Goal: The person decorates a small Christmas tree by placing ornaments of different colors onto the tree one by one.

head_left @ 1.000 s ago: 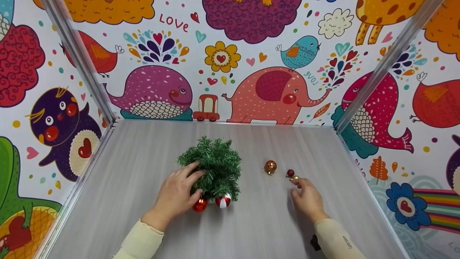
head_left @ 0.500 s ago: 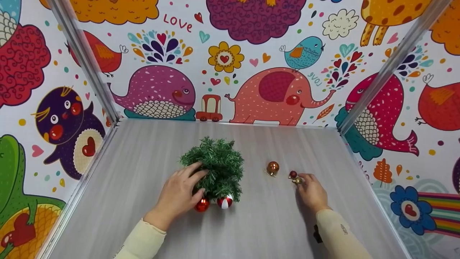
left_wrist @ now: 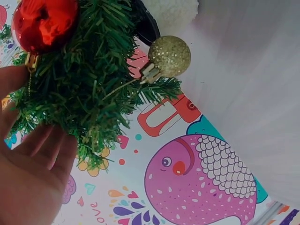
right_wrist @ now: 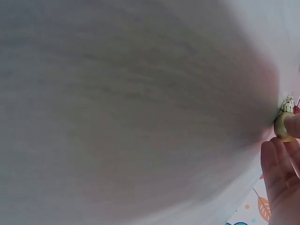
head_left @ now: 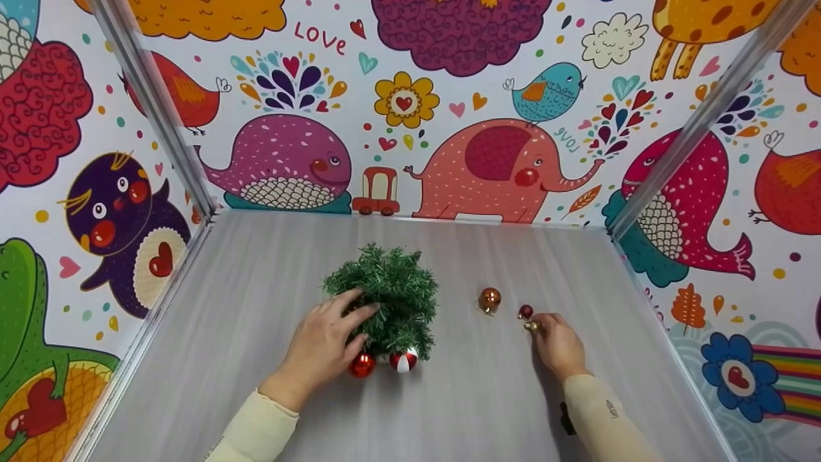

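Note:
A small green artificial Christmas tree (head_left: 401,289) stands on the table, left of the middle. My left hand (head_left: 321,343) holds its left side, fingertips among the branches and thumb close to a shiny red ball (head_left: 362,366). Beside that ball hangs a red-and-white one (head_left: 403,360). The left wrist view also shows a glittery gold ball (left_wrist: 169,56) hanging from the tree. Over to the right, my right hand (head_left: 561,346) pinches a small gold ball (right_wrist: 283,125) between thumb and fingers, its metal cap showing. A small dark red ball (head_left: 526,312) lies right by it.
A copper-coloured ball (head_left: 490,299) lies on the grey table (head_left: 474,398) between the tree and the right hand. Printed cartoon walls (head_left: 449,51) with metal corner posts (head_left: 160,122) enclose the table at the back and both sides.
The right hand has shifted slightly right around the small gold ball, and its fingers have closed on it. The left hand stays at the tree; the head view has shifted a little.

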`<state>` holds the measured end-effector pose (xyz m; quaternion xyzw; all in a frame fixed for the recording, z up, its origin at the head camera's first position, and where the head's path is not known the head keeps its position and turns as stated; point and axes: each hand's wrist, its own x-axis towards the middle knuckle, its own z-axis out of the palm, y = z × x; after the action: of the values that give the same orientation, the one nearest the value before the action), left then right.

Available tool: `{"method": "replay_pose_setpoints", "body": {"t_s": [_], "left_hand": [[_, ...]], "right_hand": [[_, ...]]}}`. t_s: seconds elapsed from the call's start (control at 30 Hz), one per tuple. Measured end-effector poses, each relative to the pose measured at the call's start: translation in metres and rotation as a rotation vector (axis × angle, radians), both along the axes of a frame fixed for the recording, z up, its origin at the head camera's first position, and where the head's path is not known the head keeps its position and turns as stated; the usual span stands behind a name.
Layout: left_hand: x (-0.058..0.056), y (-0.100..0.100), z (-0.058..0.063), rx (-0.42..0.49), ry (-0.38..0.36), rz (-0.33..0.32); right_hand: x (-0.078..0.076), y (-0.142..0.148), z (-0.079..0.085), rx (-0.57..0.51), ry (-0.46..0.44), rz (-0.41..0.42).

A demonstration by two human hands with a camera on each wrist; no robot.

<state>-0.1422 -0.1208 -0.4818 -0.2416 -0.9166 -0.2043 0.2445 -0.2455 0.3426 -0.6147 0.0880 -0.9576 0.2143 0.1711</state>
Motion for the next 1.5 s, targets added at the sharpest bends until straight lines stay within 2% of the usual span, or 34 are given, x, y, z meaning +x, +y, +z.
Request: {"method": "replay_pose_setpoints", "body": {"t_s": [0.37,0.6,0.83,1.5], "left_hand": [[-0.004,-0.002,0.001,0.004,0.029,-0.023],[-0.005,-0.004,0.004,-0.021,0.014,-0.03],[-0.008,-0.005,0.005,-0.036,0.04,-0.053],[-0.014,-0.007,0.01,-0.091,0.017,-0.061]], "right_hand": [[0.0,0.0,0.001,-0.005,0.009,-0.012],[0.001,0.001,0.0,0.006,-0.023,-0.014],[0.0,0.0,-0.001,0.006,-0.011,-0.017],[0.0,-0.001,-0.002,0.004,0.022,-0.022]]}}
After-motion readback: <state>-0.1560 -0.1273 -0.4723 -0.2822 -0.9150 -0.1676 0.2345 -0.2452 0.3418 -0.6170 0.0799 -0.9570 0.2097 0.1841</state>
